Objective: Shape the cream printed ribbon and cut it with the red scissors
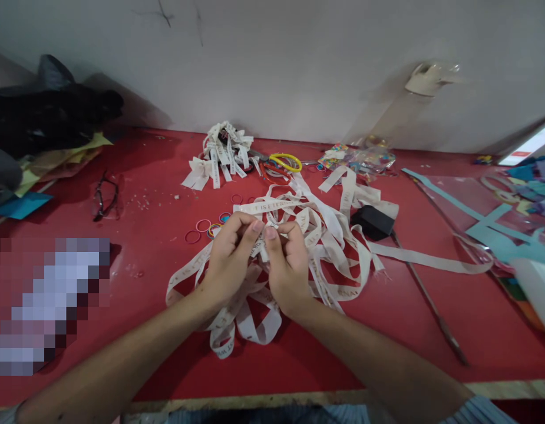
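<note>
Bench (161,221), red-topped: is carrying a heap of printed white ribbon (315,232). Small coloured rings (203,221): are lying just left of the heap. Scissors (298,163), yellow-handled: are resting just behind it. Bundle of cut ribbon pieces (228,153): is sitting behind it, leftward. Clear packet (365,160): is lying behind it, rightward. Slender rod (425,296): is lying to its right.

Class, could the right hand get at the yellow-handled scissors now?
Probably yes: mostly loose ribbon lies between the right hand and the scissors, though it would likely have to let go of the printed strip it pinches.
</note>
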{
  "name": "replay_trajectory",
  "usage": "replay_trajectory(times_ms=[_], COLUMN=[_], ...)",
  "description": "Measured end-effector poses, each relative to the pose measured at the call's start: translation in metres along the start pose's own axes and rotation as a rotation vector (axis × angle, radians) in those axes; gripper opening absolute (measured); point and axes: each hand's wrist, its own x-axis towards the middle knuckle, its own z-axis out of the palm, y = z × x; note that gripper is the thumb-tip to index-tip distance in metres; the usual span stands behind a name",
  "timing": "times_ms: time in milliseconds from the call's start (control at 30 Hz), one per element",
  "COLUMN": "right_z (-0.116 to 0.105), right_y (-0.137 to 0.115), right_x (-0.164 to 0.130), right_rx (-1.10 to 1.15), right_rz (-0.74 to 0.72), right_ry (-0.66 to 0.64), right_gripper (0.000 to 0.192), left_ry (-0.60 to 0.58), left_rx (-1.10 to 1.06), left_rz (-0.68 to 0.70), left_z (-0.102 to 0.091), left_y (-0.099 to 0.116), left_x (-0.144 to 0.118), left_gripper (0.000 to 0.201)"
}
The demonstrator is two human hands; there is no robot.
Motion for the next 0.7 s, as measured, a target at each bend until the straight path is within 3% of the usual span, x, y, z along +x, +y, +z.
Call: replay_trajectory(times_ms=[167, 400, 700], right_z=[-0.003, -0.002, 0.001], right_y=[0.002, 0.011, 0.009], right_x=[0.004, 0.0, -0.005], right_rx=[0.016, -0.083, -0.189], right_rz=[-0.007, -0.004, -0.125], right_ry=[-0.049, -0.042, 0.011], right_gripper=[0.017, 0.011, 0.006], left_ry=[-0.052, -0.011, 0.02], left_rx=[-0.056, 0.055, 0.083], left_rz=[-0.054, -0.075, -0.073], left_z=[-0.003, 0.004, 0.006], left_y=[-0.002, -0.003, -0.002], left_x=[0.005, -0.003, -0.009], left_gripper=[0.021, 0.022, 0.023])
